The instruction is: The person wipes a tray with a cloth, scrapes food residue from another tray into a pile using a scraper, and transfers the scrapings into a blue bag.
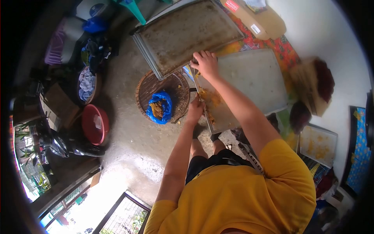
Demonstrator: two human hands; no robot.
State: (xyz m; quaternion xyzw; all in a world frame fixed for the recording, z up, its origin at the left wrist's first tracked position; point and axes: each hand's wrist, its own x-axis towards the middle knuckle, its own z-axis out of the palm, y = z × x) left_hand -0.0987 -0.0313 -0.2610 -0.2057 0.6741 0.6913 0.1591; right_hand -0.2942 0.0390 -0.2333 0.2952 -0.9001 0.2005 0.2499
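Observation:
A large metal baking tray (253, 74) lies in front of me, with orange-yellow crumbs (212, 98) gathered along its left side. My right hand (206, 64) is closed at the tray's far left corner, fingers curled over the rim. Lower down the same side, my left hand (194, 111) grips the tray's left edge; its fingertips are partly hidden. Just left of that hand, a blue plastic bag (165, 102) stands open on a round wooden table (144, 87), with brownish-yellow crumbs (157, 110) inside.
Several stacked trays (187, 35) stand beyond my right hand. A cardboard box (259, 19) sits at the back on a red floral cloth (278, 46). Another crumb-covered tray (317, 146) is at right. A red basin (93, 124) and a laundry basket (87, 84) are on the left.

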